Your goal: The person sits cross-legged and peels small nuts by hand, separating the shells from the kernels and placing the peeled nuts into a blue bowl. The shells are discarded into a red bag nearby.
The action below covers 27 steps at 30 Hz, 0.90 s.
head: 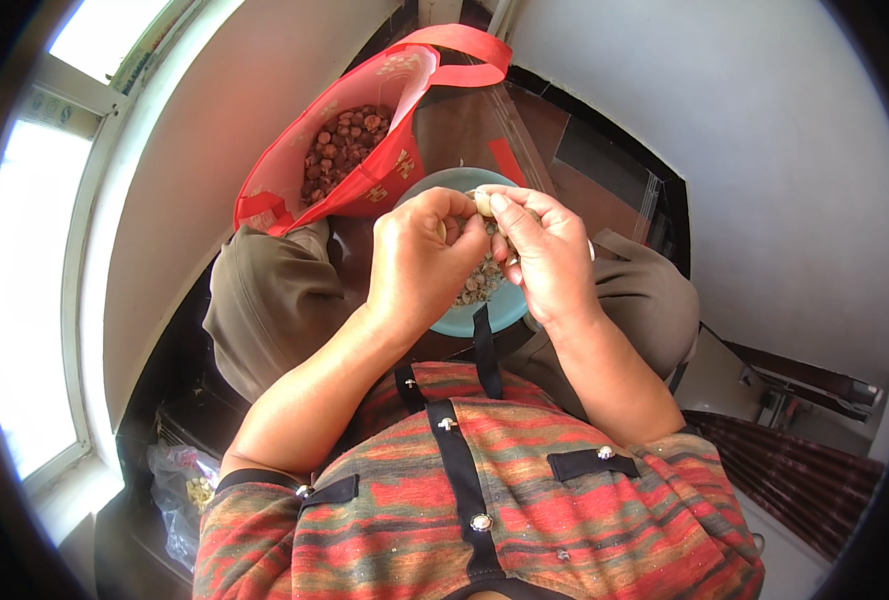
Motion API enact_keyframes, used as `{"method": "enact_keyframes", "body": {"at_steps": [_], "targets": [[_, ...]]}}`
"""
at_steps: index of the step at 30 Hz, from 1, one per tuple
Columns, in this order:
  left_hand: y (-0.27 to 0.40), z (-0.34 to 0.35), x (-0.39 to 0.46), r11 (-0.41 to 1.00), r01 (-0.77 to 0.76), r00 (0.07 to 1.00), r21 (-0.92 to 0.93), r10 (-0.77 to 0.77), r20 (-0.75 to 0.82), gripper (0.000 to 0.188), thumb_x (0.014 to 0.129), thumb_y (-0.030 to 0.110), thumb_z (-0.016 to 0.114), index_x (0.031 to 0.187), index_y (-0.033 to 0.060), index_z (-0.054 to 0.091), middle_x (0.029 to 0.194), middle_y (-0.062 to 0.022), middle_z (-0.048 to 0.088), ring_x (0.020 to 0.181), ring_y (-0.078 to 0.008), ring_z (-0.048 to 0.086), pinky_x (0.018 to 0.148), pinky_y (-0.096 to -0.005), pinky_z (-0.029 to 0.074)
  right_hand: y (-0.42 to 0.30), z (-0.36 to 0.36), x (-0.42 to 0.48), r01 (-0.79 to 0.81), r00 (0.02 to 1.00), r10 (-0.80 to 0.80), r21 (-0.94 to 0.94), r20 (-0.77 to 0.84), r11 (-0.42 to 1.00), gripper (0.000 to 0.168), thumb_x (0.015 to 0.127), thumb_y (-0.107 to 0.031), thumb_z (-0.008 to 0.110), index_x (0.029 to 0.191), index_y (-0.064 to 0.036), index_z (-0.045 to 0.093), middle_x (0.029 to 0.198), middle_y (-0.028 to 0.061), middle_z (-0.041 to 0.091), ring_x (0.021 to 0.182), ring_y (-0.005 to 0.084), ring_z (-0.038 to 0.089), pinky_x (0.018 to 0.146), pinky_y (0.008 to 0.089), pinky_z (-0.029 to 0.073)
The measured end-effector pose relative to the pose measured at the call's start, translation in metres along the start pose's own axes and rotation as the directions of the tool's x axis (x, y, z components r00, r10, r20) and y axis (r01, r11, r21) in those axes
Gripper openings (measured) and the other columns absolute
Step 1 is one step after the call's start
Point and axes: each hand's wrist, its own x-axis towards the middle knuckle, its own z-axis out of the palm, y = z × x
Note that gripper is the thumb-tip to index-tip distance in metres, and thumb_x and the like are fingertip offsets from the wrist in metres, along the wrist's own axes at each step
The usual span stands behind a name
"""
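Both hands meet above a light blue plastic basin, which holds many small pale pieces, perhaps husks or seed heads. My left hand has its fingers curled and seems to keep a small pale piece in the palm; thumb and fingertips reach the same spot as the other hand. My right hand pinches a small pale, rounded piece, perhaps a peeled kernel or clove, between thumb and forefinger. Its other fingers curl over more pieces, largely hidden.
A red fabric bag with reddish-brown round nuts or dried fruits stands beyond my left hand. A clear plastic bag with pale yellowish pieces lies at lower left. My knees flank the basin. A white wall rises on the right, a bright window on the left.
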Motion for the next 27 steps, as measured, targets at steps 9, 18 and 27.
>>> {"method": "enact_keyframes", "body": {"at_steps": [9, 18, 27], "targets": [[-0.004, -0.004, 0.003, 0.975, 0.116, 0.992, -0.191, -0.103, 0.078, 0.007, 0.074, 0.005, 0.063, 0.073, 0.0002, 0.058, 0.056, 0.0022, 0.052, 0.053, -0.0018, 0.044, 0.049, -0.0204, 0.038, -0.005, 0.001, -0.001, -0.016, 1.000, 0.017, 0.038, -0.003, 0.999, 0.023, 0.091, -0.018, 0.058, 0.106, 0.000, 0.061, 0.070, -0.0011, 0.057, 0.054, 0.0020, 0.047, 0.041, 0.0152, 0.033], [-0.004, -0.006, 0.003, 0.971, 0.102, 0.993, -0.214, -0.088, 0.073, 0.008, 0.074, 0.005, 0.064, 0.074, 0.0002, 0.058, 0.057, 0.0033, 0.050, 0.055, -0.0011, 0.043, 0.049, -0.0191, 0.036, -0.009, -0.002, 0.001, -0.008, 1.000, 0.009, -0.007, 0.022, 1.000, 0.019, 0.088, -0.013, 0.060, 0.102, -0.001, 0.060, 0.081, 0.0008, 0.062, 0.059, 0.0015, 0.047, 0.042, 0.0144, 0.033], [-0.005, -0.012, 0.006, 0.960, 0.185, 0.981, -0.211, -0.168, 0.097, 0.007, 0.074, 0.004, 0.062, 0.074, -0.0005, 0.058, 0.058, 0.0039, 0.051, 0.054, -0.0009, 0.043, 0.049, -0.0192, 0.036, -0.013, -0.014, 0.007, -0.120, 0.991, 0.097, 0.267, 0.097, 0.956, 0.019, 0.090, -0.013, 0.054, 0.103, 0.000, 0.058, 0.088, 0.0077, 0.061, 0.058, 0.0026, 0.045, 0.041, 0.0134, 0.034]]}}
